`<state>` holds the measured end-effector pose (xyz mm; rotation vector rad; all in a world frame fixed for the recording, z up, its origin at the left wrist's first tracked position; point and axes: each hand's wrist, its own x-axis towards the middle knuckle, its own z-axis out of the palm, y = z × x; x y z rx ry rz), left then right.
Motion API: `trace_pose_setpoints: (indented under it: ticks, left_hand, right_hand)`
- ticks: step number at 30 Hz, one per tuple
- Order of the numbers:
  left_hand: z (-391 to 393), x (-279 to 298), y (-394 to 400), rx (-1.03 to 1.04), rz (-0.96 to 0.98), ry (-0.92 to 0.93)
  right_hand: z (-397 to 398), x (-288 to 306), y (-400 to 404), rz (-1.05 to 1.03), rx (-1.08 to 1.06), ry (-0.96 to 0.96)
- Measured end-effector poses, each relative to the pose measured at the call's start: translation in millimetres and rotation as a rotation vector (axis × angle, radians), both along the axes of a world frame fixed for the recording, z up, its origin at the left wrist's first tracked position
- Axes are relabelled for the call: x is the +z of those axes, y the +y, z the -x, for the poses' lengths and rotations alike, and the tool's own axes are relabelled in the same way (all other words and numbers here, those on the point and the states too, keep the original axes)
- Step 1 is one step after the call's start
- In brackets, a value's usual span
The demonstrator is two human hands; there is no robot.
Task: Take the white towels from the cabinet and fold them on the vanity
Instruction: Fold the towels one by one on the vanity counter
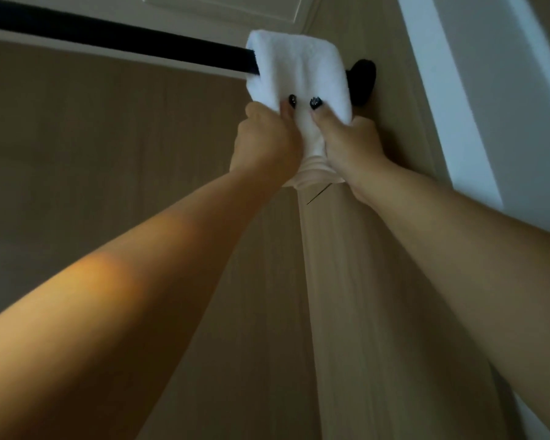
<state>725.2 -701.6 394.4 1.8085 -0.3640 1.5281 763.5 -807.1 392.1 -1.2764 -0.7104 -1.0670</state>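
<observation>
A white towel (299, 68) hangs draped over the right end of a black rail (115, 42) high inside the cabinet. Both my arms reach up to it. My left hand (267, 138) grips the towel's left side, thumb on the front. My right hand (350, 144) grips its right side, thumb pressed on the front. The towel's lower hem (311, 176) bunches out between my two wrists. The vanity is out of view.
The rail ends in a black bracket (459, 81) fixed to the beige cabinet side wall (378, 281). The brown back panel (92, 154) fills the left. A pale door edge or frame (489, 90) runs down the right.
</observation>
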Motion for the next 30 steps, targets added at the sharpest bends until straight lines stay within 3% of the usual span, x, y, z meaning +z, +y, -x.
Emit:
trace_pose_setpoints:
  ticks: [6,16,26,30]
  left_hand:
    - [6,-16,6,-0.002,0.043,0.093]
    - [39,-46,24,0.115,-0.143,0.155]
    - [89,-73,49,0.019,-0.247,0.238]
    - [108,-99,79,-0.010,-0.258,0.320]
  right_hand:
    - [3,-13,-4,0.007,0.155,0.178]
    - [24,-41,-12,-0.023,0.290,0.322]
    - [76,-75,7,-0.044,-0.062,0.462]
    - [100,-99,23,0.056,-0.199,0.590]
